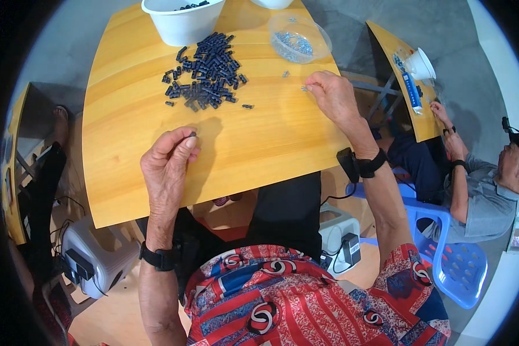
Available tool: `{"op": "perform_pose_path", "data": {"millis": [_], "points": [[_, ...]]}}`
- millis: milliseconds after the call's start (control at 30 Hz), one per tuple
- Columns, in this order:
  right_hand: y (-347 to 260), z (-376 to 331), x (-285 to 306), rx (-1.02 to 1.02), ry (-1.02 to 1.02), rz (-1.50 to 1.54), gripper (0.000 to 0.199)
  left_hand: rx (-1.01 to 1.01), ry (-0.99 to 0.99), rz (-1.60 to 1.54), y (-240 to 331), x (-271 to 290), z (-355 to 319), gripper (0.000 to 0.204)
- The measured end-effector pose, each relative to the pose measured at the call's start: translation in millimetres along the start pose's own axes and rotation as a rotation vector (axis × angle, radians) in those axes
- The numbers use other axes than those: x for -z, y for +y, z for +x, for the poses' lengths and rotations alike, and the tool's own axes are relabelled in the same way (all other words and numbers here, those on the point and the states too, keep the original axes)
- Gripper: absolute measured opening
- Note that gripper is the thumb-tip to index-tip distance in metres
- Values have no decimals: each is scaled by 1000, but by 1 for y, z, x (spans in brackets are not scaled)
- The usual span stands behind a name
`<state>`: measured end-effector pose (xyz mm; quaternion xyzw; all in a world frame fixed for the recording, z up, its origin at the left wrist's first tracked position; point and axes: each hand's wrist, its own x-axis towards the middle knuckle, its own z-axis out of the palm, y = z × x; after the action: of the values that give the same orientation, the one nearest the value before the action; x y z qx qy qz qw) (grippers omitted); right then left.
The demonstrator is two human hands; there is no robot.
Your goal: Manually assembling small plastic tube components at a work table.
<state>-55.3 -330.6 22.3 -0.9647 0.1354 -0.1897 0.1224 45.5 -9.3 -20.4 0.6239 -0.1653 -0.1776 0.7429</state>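
Near the table's front edge, my left hand is closed, with a small black plastic piece pinched between thumb and fingertips. Over the right side of the table my right hand pinches a small silver metal piece, whose end sticks out past the fingertips. A heap of short black plastic pieces lies between and beyond my hands. One loose black piece rests apart from it. Another small silver piece lies near my right fingertips, in front of a clear round tub of small silver metal parts.
A white tub with black pieces stands behind the heap. The wooden table ends just before my lap. At right, another person sits at a second table. A blue chair and white stools stand nearby.
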Motion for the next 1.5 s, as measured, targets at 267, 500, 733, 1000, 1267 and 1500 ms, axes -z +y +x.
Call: {"op": "perform_pose_path", "data": {"millis": [267,500,733,1000,1267,1500], "points": [[6,11,-12,81,-84,-137,7,23,-30,70,0,3,0,16],[0,17,-21,161,-67,-115,6,-1,-10,25,0,3,0,17],[-10,21,-24,189,-122,-154,8,9,-53,-39,0,3,0,17],[-49,16,-6,-38,-144,245,8,-25,-88,0,0,5,1,14],[-88,-12,-16,-436,-308,1083,15,6,-93,14,3,4,2,17],[-108,-27,-22,-567,-409,1380,16,23,-79,14,5,1,1,16]]}}
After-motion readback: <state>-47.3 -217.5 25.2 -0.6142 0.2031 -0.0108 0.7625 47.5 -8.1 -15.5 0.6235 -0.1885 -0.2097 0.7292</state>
